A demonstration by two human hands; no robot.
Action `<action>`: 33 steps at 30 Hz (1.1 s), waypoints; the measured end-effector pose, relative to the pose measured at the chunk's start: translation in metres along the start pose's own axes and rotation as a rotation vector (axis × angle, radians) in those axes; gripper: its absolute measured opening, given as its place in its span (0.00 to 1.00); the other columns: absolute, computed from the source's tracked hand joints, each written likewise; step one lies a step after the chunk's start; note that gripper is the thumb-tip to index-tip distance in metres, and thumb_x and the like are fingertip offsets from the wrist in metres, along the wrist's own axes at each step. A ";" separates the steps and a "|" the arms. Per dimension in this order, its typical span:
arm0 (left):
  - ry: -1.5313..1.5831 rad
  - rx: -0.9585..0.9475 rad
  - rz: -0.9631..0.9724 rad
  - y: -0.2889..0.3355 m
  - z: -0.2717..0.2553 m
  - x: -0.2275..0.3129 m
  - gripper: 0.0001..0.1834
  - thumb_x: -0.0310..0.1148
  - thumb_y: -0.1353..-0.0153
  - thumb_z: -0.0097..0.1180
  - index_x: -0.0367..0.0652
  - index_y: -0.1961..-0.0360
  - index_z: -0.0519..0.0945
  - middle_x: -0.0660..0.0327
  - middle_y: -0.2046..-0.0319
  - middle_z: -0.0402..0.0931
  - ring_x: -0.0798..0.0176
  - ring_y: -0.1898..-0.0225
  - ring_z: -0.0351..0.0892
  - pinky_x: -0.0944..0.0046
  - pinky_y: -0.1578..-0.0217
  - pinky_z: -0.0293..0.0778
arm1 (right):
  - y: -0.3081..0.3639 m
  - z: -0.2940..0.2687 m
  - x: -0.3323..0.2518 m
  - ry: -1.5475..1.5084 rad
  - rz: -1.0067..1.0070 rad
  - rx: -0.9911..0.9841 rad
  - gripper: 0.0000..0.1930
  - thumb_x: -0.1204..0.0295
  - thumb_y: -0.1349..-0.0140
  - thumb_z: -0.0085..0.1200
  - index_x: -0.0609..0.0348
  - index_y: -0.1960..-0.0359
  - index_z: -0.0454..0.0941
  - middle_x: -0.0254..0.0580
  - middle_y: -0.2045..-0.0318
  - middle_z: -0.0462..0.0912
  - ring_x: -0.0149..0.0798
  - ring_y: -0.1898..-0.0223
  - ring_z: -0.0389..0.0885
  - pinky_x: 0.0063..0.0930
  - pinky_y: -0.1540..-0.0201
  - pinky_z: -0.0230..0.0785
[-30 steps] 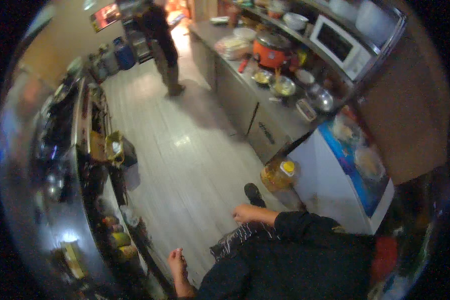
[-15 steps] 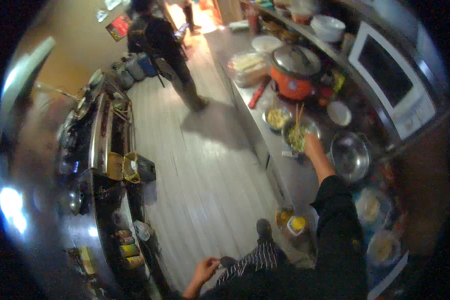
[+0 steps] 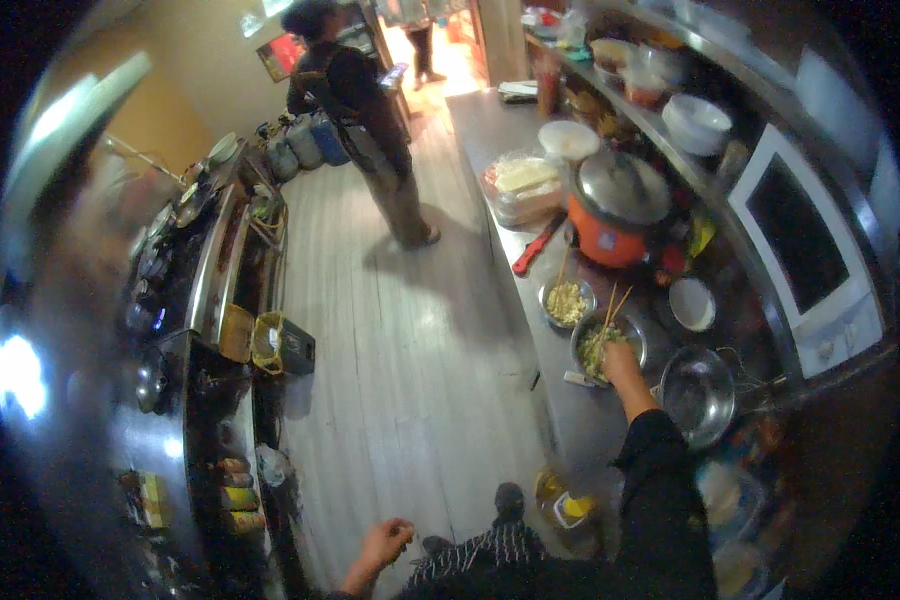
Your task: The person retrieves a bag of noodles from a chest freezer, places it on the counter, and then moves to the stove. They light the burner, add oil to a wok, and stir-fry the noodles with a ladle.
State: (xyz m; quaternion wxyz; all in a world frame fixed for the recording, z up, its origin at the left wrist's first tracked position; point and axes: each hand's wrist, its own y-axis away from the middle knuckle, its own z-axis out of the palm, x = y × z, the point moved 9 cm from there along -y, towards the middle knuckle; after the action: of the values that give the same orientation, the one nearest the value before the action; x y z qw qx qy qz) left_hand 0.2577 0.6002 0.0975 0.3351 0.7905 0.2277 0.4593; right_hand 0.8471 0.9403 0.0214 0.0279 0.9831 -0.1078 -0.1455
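Note:
Over a metal bowl (image 3: 638, 345) of chopped greenish food on the counter, my right hand (image 3: 622, 362) reaches down. Its fingers are closed together in the food, and what they hold is hidden. A pair of chopsticks (image 3: 612, 308) stands up from the same bowl, just beyond my fingers. Beside it to the left is a smaller bowl of pale yellow pieces (image 3: 567, 302) with a chopstick-like stick in it. Low on my left, my left hand (image 3: 385, 545) hangs above the floor with its fingers loosely curled; nothing shows in it.
An orange pot (image 3: 610, 235) with a metal lid, a red-handled tool (image 3: 537, 250) and an empty metal basin (image 3: 698, 398) share the counter. A microwave (image 3: 805, 240) stands at right. Another person (image 3: 360, 120) stands ahead in the aisle. A yellow-capped container (image 3: 574, 510) is low beside the counter.
My view has shifted, so the counter and bowls appear lower in the picture. My right hand stays at the bowl of greenish food; my left hand still hangs low.

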 end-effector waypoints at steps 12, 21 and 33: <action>0.120 0.063 -0.012 0.007 0.004 -0.010 0.15 0.38 0.36 0.60 0.38 0.55 0.81 0.61 0.72 0.81 0.70 0.72 0.78 0.69 0.72 0.73 | -0.011 -0.014 0.028 -0.009 0.025 0.090 0.09 0.67 0.46 0.61 0.59 0.71 0.85 0.57 0.70 0.83 0.59 0.65 0.82 0.50 0.61 0.73; 0.123 0.006 -0.034 0.042 0.016 -0.035 0.12 0.37 0.34 0.58 0.40 0.55 0.81 0.62 0.73 0.79 0.70 0.74 0.76 0.69 0.74 0.71 | 0.047 -0.091 0.000 -1.051 0.241 -0.001 0.06 0.78 0.40 0.58 0.67 0.62 0.84 0.37 0.75 0.82 0.29 0.75 0.80 0.24 0.73 0.73; 0.390 0.191 0.034 0.149 -0.029 -0.209 0.16 0.39 0.35 0.59 0.39 0.53 0.80 0.61 0.70 0.81 0.70 0.72 0.77 0.66 0.68 0.74 | 0.253 -0.077 -0.311 -1.137 -0.135 -0.490 0.06 0.71 0.38 0.60 0.60 0.65 0.80 0.34 0.71 0.81 0.28 0.73 0.79 0.22 0.70 0.72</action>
State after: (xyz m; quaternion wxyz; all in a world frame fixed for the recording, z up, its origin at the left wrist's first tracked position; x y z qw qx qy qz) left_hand 0.1408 0.3697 0.0975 0.2006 0.7186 0.3171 0.5855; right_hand 0.5275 0.7642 0.2039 0.1818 0.7216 -0.0069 -0.6680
